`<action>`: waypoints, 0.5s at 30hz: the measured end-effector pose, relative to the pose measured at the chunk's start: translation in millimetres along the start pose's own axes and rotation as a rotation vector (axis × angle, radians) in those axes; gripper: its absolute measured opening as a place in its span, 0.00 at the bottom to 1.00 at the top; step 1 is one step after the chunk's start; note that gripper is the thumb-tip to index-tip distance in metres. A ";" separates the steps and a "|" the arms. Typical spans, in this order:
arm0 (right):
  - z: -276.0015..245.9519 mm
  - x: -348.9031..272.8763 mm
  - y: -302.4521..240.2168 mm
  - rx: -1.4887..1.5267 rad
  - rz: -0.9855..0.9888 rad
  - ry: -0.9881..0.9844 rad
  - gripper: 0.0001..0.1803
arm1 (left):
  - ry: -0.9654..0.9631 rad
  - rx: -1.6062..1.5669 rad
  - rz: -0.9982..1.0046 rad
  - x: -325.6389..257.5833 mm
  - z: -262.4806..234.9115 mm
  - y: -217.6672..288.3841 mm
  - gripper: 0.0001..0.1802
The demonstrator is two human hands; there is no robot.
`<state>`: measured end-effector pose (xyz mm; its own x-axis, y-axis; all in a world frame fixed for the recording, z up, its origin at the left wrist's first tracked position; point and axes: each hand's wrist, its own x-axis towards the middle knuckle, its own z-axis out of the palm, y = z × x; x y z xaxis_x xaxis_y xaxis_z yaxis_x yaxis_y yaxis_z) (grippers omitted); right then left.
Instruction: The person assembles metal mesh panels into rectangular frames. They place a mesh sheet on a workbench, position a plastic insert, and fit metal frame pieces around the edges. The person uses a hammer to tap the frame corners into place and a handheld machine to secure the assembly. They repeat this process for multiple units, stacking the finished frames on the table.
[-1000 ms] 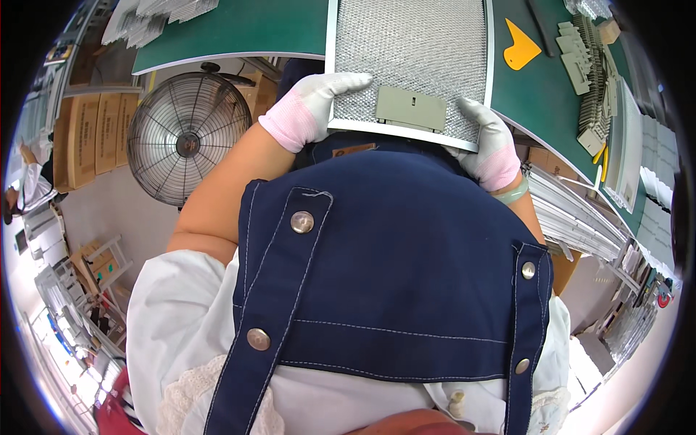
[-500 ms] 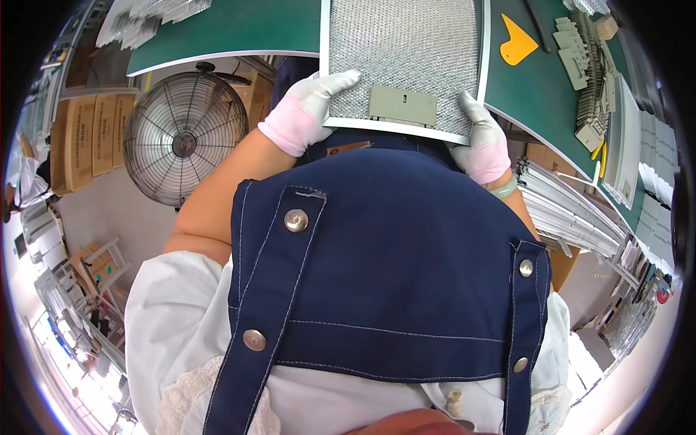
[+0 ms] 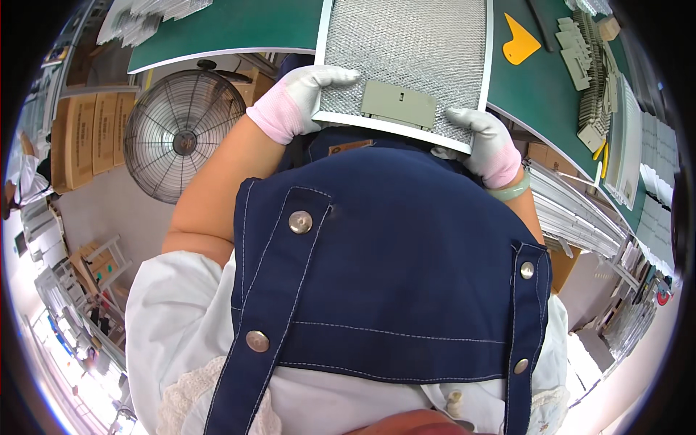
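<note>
A rectangular metal mesh filter [image 3: 406, 43] in a pale aluminium frame juts over the front edge of the green table. Near its close edge sits a grey-green plastic latch plate [image 3: 400, 104]. My left hand [image 3: 308, 90], in a white and pink glove, grips the frame's near left corner, thumb over the mesh. At the near right corner my right hand [image 3: 487, 141], gloved alike, closes round the frame with its thumb on top. Fingers of both hands are partly hidden beneath the frame.
Right of the filter, a yellow scraper [image 3: 518, 40] lies on the green table [image 3: 525, 98], with a row of grey plastic plates [image 3: 594, 87] beyond. A black floor fan [image 3: 185, 138] stands left, beside cardboard boxes [image 3: 90, 138]. Long white profiles [image 3: 565, 203] are stacked below the table's right side.
The filter has turned slightly, its near right corner coming closer to me. My left hand shifted a little left and up; my right hand moved lower, its thumb now lying across the frame.
</note>
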<state>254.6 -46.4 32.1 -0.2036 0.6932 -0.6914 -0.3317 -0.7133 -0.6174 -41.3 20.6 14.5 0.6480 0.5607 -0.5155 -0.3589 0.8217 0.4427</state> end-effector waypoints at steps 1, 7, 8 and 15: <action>-3.8 4.2 2.3 -0.003 -0.009 0.005 0.14 | 0.089 0.035 0.024 0.2 4.1 -1.8 0.14; -3.3 -10.3 10.8 0.098 0.002 0.016 0.17 | 0.188 0.151 0.334 -7.0 5.5 -18.3 0.18; -1.1 -13.3 13.7 0.103 -0.029 0.051 0.17 | 0.201 0.066 0.280 -5.8 3.5 -17.6 0.19; 11.8 -2.6 20.6 0.162 -0.192 0.089 0.16 | 0.320 0.094 0.281 -10.3 26.9 -20.9 0.20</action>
<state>237.4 -61.7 25.7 -0.0429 0.7972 -0.6021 -0.5013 -0.5385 -0.6773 -22.4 -5.1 30.3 0.2879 0.7769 -0.5600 -0.4194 0.6280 0.6556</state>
